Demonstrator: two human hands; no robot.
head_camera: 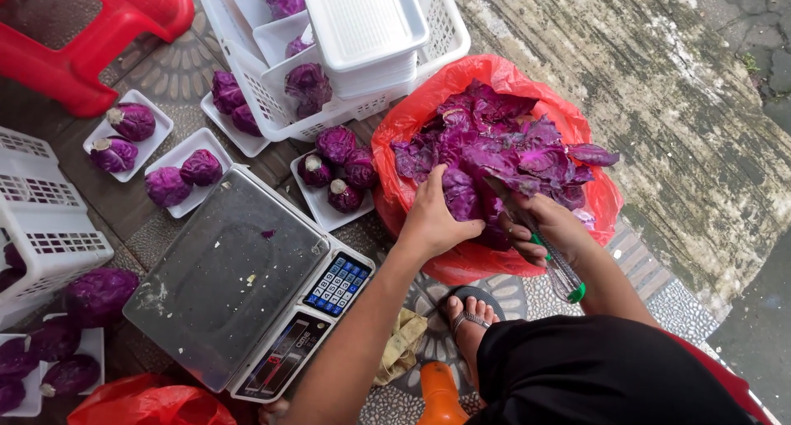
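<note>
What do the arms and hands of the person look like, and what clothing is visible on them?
Both arms are bare from the hands up past the elbows; no gloves, rings, watch or bracelets are visible on the left hand or the right hand. The person wears a black top, whose sleeves do not reach the forearms.
</note>
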